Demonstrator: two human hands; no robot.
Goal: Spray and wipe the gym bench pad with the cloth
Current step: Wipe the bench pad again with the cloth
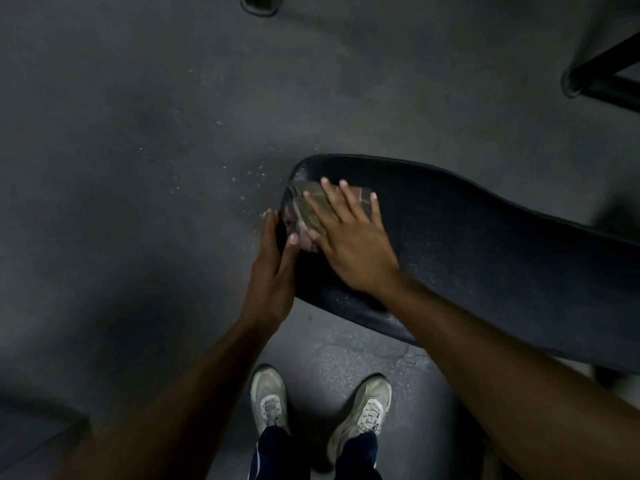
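Head view: cloth [304, 211] is pressed flat on near end of dark bench pad [467, 244] by right hand [349, 244], fingers spread open. Pad's end edge is gripped by left hand [273, 271], thumb on top. Pale sneakers [270, 396] are seen on grey floor [138, 150] below.

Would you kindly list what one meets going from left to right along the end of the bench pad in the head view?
Left hand gripping the pad's end → cloth → right hand flat on the cloth → bare bench pad.
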